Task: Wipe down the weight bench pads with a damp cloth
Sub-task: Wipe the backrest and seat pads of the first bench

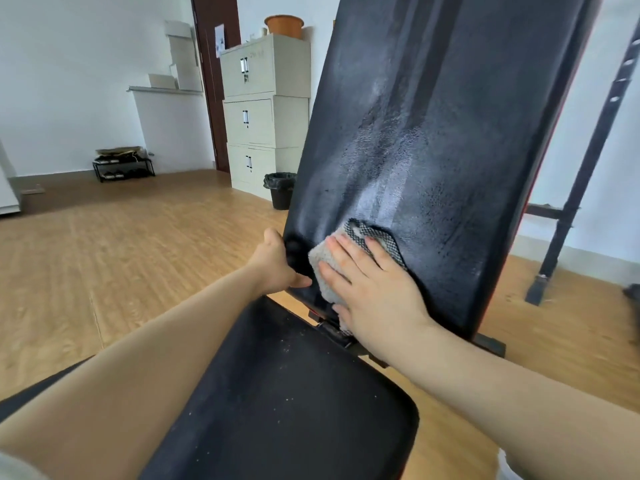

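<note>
The black back pad (pixel 433 133) of the weight bench stands raised and steep, with wet streaks down its middle. A grey cloth (pixel 332 265) with a checked patch lies flat against the pad's lower left part. My right hand (pixel 374 289) presses on the cloth with straight, spread fingers. My left hand (pixel 277 265) grips the pad's lower left edge, thumb on the front and fingers hidden behind. The black seat pad (pixel 284 403) lies below, speckled with light dust.
A black bin (pixel 280 190) stands on the wood floor left of the bench. Beige filing cabinets (pixel 266 105) with an orange pot on top stand behind it. A low shoe rack (pixel 123 166) is at the far wall. A black rack upright (pixel 585 168) rises at right.
</note>
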